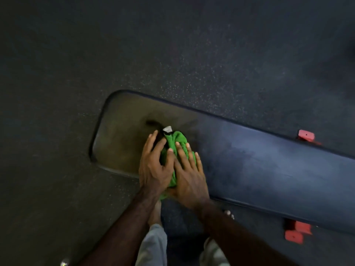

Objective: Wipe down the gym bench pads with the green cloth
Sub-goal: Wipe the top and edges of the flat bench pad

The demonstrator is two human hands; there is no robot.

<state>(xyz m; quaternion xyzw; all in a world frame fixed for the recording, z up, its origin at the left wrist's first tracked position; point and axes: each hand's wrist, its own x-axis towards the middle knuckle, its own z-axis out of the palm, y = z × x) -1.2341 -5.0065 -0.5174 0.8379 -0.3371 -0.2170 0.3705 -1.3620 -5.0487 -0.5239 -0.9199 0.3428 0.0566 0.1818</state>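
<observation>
both hands, left hand (153, 169) and right hand (189, 175), press flat, fingers straight, on the green cloth (173, 143); the bench (269, 164) runs long toward the right, mostly unwiped that way.

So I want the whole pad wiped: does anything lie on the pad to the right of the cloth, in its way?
Nothing visible does. Both hands, left hand and right hand, press the green cloth on the bench pad, whose surface to the right looks bare up to the frame edge.

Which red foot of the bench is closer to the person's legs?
The lower red foot, at the bottom right on the near side of the bench pad. The other red foot sits beyond the pad's far edge.
</observation>
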